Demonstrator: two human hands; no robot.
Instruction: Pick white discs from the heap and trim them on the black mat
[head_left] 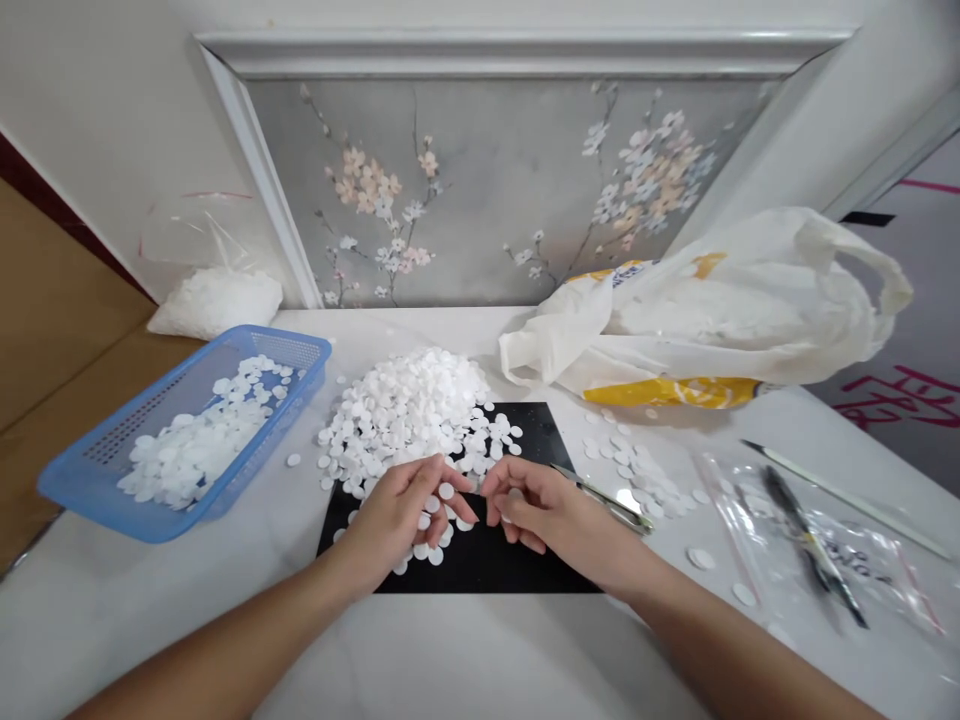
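Observation:
A heap of small round white discs (409, 400) lies on the table and over the back of a black mat (495, 560). Above the mat, my left hand (405, 515) is half curled, with several discs resting on its fingers and palm. Facing it, my right hand (544, 505) has its fingers bent inward; a white disc shows between its thumb and fingers. The two hands are a small gap apart. A few loose discs lie on the mat under my left hand. Just beyond my right hand, metal tweezers (611, 505) lie across the mat's right edge.
On the left stands a blue plastic basket (82, 490) containing more discs, with a clear bag of white pieces (217, 300) behind it. A white carrier bag (697, 310) lies back right. Scattered discs (637, 470), a black pen (814, 545) and a clear zip bag (885, 570) are on the right.

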